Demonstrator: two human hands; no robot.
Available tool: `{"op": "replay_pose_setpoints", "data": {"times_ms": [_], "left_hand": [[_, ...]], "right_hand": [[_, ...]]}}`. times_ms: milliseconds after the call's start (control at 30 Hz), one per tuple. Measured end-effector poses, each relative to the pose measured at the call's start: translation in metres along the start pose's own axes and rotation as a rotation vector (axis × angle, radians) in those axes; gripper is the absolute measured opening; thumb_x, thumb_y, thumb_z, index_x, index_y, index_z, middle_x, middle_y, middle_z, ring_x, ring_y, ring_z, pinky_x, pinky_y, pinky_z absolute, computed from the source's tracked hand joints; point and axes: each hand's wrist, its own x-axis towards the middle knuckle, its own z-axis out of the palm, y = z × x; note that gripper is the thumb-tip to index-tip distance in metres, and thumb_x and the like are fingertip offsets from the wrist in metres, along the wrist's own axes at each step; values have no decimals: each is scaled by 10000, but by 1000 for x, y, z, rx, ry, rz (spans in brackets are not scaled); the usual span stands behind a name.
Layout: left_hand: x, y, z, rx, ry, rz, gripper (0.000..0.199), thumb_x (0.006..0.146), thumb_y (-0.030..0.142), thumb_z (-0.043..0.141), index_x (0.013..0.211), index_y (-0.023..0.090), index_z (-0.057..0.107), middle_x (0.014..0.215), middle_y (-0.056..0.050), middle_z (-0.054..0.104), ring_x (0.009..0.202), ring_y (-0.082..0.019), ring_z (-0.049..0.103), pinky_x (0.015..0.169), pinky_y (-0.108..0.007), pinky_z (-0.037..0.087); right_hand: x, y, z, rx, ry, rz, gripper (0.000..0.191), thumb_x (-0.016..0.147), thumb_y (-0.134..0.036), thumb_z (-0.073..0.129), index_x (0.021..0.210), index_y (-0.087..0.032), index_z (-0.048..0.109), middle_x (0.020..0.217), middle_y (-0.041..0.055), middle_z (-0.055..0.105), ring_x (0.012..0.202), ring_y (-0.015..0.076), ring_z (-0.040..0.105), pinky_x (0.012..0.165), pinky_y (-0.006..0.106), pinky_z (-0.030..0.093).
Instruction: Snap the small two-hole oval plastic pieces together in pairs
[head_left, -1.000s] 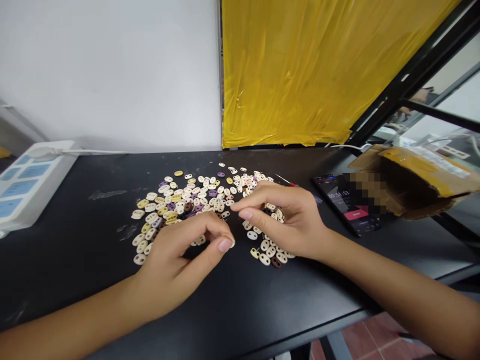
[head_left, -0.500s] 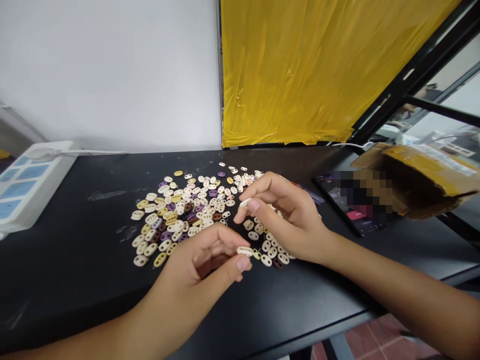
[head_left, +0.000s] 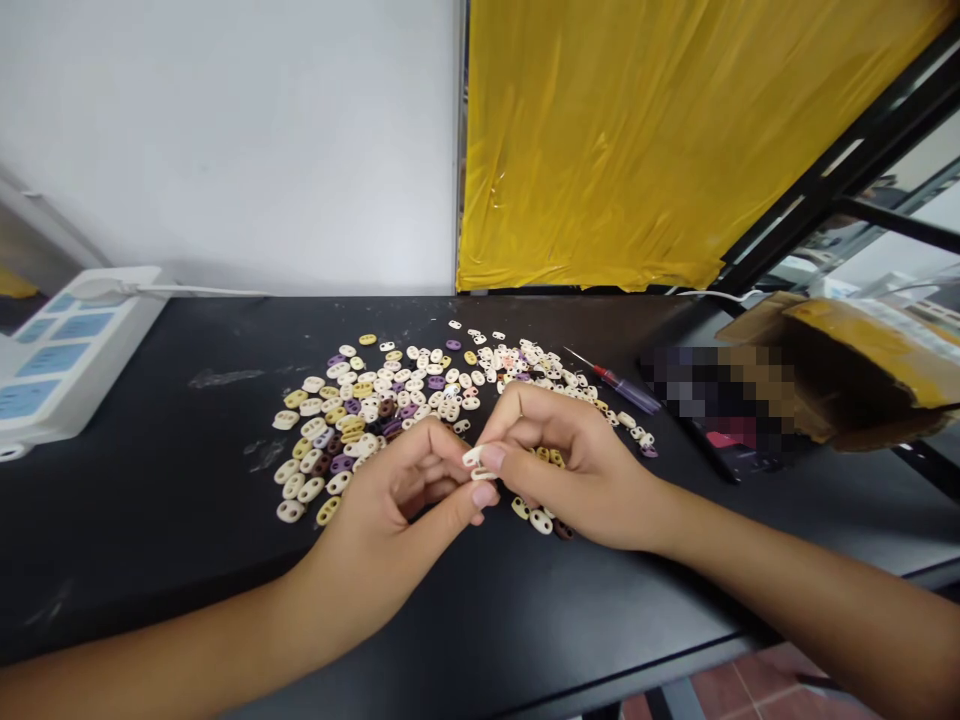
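My left hand (head_left: pixel 412 510) pinches a cream two-hole oval plastic piece (head_left: pixel 484 475) between thumb and fingertips. Another cream plastic piece (head_left: pixel 472 456) is held by my right hand (head_left: pixel 577 470), its thumb pressed on it. The two pieces meet, one just above the other; whether they are joined I cannot tell. Below and behind the hands, a spread of small oval two-hole plastic pieces (head_left: pixel 363 390) in cream, yellow, purple and brown lies on the black table (head_left: pixel 187 520). My hands cover part of this spread.
A screwdriver (head_left: pixel 628 389) with a purple handle lies behind my right hand. Right of it are a phone (head_left: pixel 701 440), partly blurred out, and an open cardboard box (head_left: pixel 862 345). A white power strip (head_left: pixel 82 350) sits at the left. Behind stand a white panel and yellow sheeting (head_left: pixel 592 140).
My right hand has come down and toward my left hand, bringing its cream piece against the other one. The screwdriver behind it now shows more fully. The view has shifted slightly.
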Motion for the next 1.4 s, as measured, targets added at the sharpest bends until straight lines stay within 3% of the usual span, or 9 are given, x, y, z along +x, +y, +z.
{"op": "replay_pose_setpoints", "data": {"times_ms": [600, 1400], "left_hand": [[3, 0, -1, -24, 28, 21, 126, 893, 202, 695, 837, 204, 582, 769, 42, 638, 710, -83, 656, 684, -165, 594], [3, 1, -2, -38, 11, 38, 136, 918, 212, 688, 838, 202, 579, 760, 50, 679, 737, -68, 653, 724, -137, 547]], "right_hand": [[-2, 5, -3, -178, 81, 11, 258, 934, -404, 691, 836, -197, 572, 620, -33, 622, 498, 87, 517, 442, 210, 358], [-1, 7, -4, -204, 61, -94, 109, 951, -214, 644, 865, -160, 605, 652, -22, 639, 537, 71, 539, 504, 198, 411]]}}
